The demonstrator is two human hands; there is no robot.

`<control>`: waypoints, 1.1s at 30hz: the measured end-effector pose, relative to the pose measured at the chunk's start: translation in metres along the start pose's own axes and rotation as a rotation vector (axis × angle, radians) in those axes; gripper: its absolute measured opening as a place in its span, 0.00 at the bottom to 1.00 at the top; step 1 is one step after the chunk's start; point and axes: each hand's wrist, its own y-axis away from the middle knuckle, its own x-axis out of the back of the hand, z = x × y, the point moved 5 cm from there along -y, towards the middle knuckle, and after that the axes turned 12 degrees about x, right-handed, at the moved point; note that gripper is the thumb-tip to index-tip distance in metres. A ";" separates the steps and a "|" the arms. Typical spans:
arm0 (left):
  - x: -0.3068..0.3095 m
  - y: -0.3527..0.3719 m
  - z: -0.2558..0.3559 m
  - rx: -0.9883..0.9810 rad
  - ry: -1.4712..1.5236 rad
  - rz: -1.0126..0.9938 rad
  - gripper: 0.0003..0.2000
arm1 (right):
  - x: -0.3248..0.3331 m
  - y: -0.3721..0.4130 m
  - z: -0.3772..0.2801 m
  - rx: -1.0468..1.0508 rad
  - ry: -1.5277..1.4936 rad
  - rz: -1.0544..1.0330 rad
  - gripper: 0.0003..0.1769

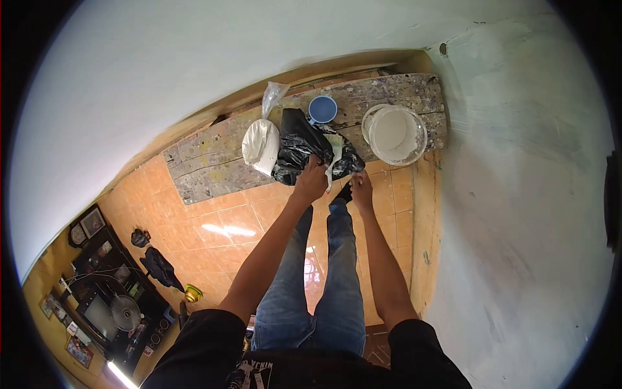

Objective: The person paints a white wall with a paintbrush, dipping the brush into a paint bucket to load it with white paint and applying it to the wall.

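A crumpled black plastic bag (297, 139) with white smears lies at the front edge of the plank. My left hand (312, 181) is closed on the bag's near side. At its right end, my right hand (361, 188) pinches the bag's edge between thumb and fingers. Between my hands a pale packet with greenish print (335, 148) shows among the black folds; its lower part hangs over the plank's edge. Touching the bag on the left is a clear plastic bag of white powder (260, 144). Behind the black bag stands a blue mug (322, 109).
A white tub (396, 135) with pale paste inside stands on the worn wooden plank (214, 165), on its right. Walls close in behind and at the right (512, 162). Orange tiles (220, 233) cover the floor. Left, there is a cabinet with a fan (125, 312).
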 end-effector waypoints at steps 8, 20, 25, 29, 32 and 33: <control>-0.010 0.002 -0.007 -0.018 -0.031 0.007 0.18 | -0.035 0.042 -0.088 -0.434 -0.335 -0.346 0.15; -0.003 0.009 -0.010 0.080 0.104 0.120 0.15 | -0.042 0.053 -0.087 -0.466 -0.471 -0.082 0.10; 0.001 0.006 -0.017 0.158 0.178 0.143 0.14 | -0.053 0.055 -0.090 -0.428 -0.563 -0.009 0.13; -0.001 -0.006 -0.023 0.197 0.350 0.145 0.13 | -0.050 0.049 -0.127 -0.423 -0.573 0.046 0.13; 0.002 -0.008 -0.020 0.221 0.327 0.075 0.11 | -0.052 0.045 -0.120 -0.435 -0.551 0.132 0.14; 0.004 -0.008 -0.018 0.224 0.304 0.045 0.10 | -0.055 0.044 -0.111 -0.435 -0.541 0.166 0.15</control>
